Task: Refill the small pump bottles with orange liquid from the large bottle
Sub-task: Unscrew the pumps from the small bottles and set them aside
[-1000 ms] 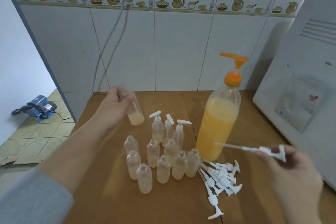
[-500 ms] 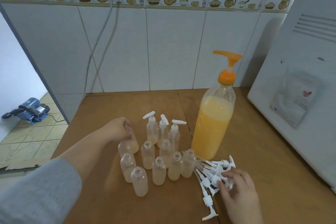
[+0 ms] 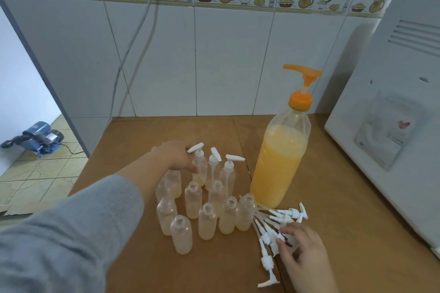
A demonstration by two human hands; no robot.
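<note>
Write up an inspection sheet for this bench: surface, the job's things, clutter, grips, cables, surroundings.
Surface: brown wooden table, no spills seen.
Job's things: large bottle upright, mostly full of orange liquid, orange pump on. Three capped small bottles behind a cluster of open small bottles, each holding a little pale liquid.
Clutter: loose white pump heads heaped right of the cluster.
Grips: left hand touches the leftmost capped bottle, grip unclear; right hand rests on the pump heads, fingers spread.
Cables: two grey cables hang down the tiled wall.
Surroundings: white appliance at right; blue pump on the floor at left.
</note>
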